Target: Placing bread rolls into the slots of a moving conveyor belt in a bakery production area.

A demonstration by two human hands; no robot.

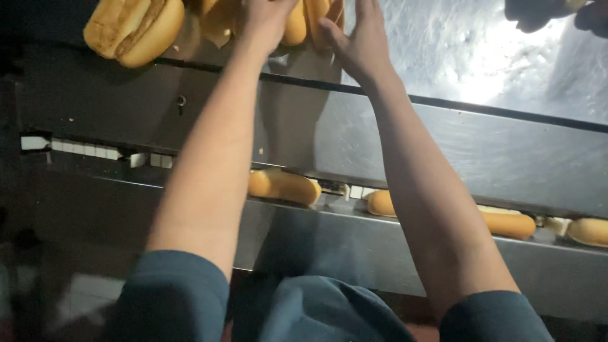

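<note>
At twelve o'clock my left hand (266,19) and right hand (358,38) reach into a cluster of long buns (294,25) on the steel table (481,145). The right is spread flat beside them; the left's grip I cannot tell. I judge them light, soft and easily crushed, best cupped along the sides. More buns (285,187) lie in the channel near six.

Two bare forearms, no watch or gloves visible. Short teal-blue sleeves end above the elbows at 7 and 5 o'clock; same teal garment (316,313) at 6 o'clock.
</note>
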